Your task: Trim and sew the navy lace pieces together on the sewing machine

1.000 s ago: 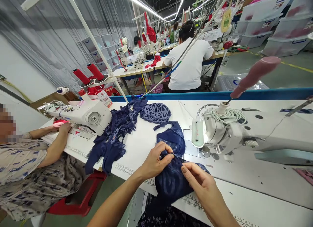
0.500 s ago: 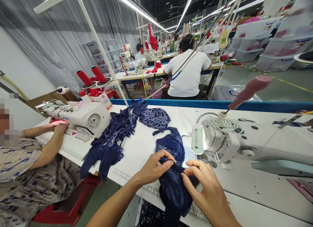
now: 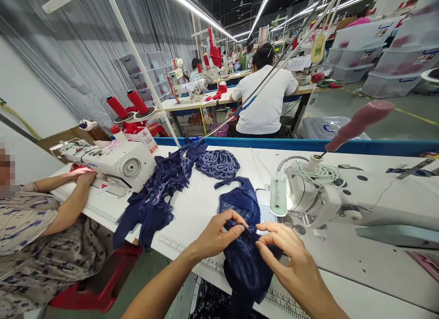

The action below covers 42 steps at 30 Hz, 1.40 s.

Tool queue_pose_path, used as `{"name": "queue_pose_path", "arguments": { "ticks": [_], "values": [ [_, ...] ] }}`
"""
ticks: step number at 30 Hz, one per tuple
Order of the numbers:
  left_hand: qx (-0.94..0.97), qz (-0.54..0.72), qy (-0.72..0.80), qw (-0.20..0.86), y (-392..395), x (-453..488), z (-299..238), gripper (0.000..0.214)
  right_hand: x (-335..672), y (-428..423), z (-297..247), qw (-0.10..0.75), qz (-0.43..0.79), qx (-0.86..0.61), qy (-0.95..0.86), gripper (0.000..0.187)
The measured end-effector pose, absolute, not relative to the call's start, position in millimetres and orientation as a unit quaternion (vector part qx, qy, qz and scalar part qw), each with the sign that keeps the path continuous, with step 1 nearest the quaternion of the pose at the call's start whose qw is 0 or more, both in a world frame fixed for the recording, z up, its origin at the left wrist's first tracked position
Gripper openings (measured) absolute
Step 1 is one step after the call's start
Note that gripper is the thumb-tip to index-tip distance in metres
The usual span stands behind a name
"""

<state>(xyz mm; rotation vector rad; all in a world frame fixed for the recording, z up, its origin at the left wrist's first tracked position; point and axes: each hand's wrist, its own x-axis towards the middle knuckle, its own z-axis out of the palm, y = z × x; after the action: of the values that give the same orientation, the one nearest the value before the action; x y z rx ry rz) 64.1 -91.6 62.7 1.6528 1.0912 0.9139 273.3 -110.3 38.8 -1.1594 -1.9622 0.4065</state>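
A navy, partly sheer bra piece (image 3: 245, 264) lies over the front edge of the white table, its upper part flat beside the sewing machine's needle area. My left hand (image 3: 219, 232) pinches its middle seam between thumb and fingertips. Just to the right, my right hand (image 3: 291, 255) has thumb and fingers closed on the same seam. The sewing machine (image 3: 315, 186), with a coil of pale cord on its head, stands right of the fabric. Farther back on the table is a patterned navy cup (image 3: 217, 164), touching a heap of navy fabric pieces (image 3: 161, 186).
At left, a co-worker's hands (image 3: 82, 171) are at a second white sewing machine (image 3: 113, 163). Red thread cones (image 3: 139, 101) stand behind it. A pink-handled tool (image 3: 360, 122) sticks up over my machine. Another person in a white shirt (image 3: 262, 101) sits ahead. Clear bins (image 3: 394, 62) are stacked right.
My right hand's fingers have shifted slightly at the seam, while my left hand keeps its pinch. The view has moved a little; the navy piece lies almost the same.
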Motion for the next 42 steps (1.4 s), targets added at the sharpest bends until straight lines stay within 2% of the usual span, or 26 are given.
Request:
{"name": "queue_pose_path", "arguments": {
  "ticks": [4,7,10,12,14,16,18,20,23,26,27,29,31,35,37,42],
  "values": [
    [0.672,0.372,0.438,0.467,-88.5,64.6,61.5,0.012,274.2,-107.2,33.4,0.383,0.174,-0.463,-0.78,0.016],
    [0.678,0.364,0.438,0.465,-89.6,66.1,62.7,0.011,271.7,-105.2,33.5,0.397,0.135,-0.465,-0.78,0.019],
    [0.708,0.347,0.438,0.431,-102.5,63.3,71.7,0.009,272.0,-111.9,41.2,0.415,0.072,-0.424,-0.802,0.004],
    [0.735,0.327,0.413,0.427,-116.4,55.3,79.9,0.007,272.4,-123.8,48.9,0.383,0.042,-0.377,-0.843,0.014],
    [0.745,0.307,0.376,0.457,-126.0,41.2,85.6,0.009,267.2,-136.3,55.8,0.329,0.031,-0.339,-0.881,0.013],
    [0.741,0.297,0.352,0.489,-121.6,22.8,88.0,0.018,251.5,-139.2,61.1,0.285,0.051,-0.333,-0.897,0.014],
    [0.746,0.282,0.368,0.477,-100.4,4.0,91.5,0.024,225.7,-123.6,66.1,0.263,0.087,-0.35,-0.895,0.016],
    [0.779,0.275,0.425,0.368,-70.2,-11.9,103.0,0.022,195.5,-90.4,73.8,0.271,0.076,-0.397,-0.874,0.021],
    [0.781,0.336,0.472,0.235,-38.6,-26.3,139.3,0.012,160.7,-34.9,93.1,0.314,0.045,-0.435,-0.843,0.027],
    [0.813,0.393,0.426,-0.055,-46.9,-23.6,166.0,0.014,158.3,-12.1,105.5,0.359,0.01,-0.401,-0.842,0.037],
    [0.824,0.386,0.394,-0.128,-56.5,-17.9,163.1,0.016,165.7,-13.8,103.0,0.365,-0.002,-0.383,-0.848,0.038],
    [0.849,0.344,0.346,-0.204,-77.9,1.1,134.4,0.023,190.0,-25.9,86.0,0.358,-0.026,-0.35,-0.865,0.038],
    [0.875,0.283,0.345,-0.189,-94.3,29.0,84.4,0.027,221.4,-41.1,58.6,0.333,-0.056,-0.314,-0.887,0.037],
    [0.892,0.274,0.33,-0.143,-104.1,91.1,1.8,0.033,279.2,-58.5,14.3,0.282,-0.099,-0.266,-0.917,0.033],
    [0.906,0.25,0.318,-0.125,-100.7,110.0,-6.4,0.028,297.9,-60.5,7.6,0.261,-0.107,-0.261,-0.923,0.032],
    [0.963,0.161,0.216,-0.032,-78.9,101.8,22.4,0.016,318.6,-65.7,10.2,0.243,-0.115,-0.274,-0.923,0.041]
  ]
}}
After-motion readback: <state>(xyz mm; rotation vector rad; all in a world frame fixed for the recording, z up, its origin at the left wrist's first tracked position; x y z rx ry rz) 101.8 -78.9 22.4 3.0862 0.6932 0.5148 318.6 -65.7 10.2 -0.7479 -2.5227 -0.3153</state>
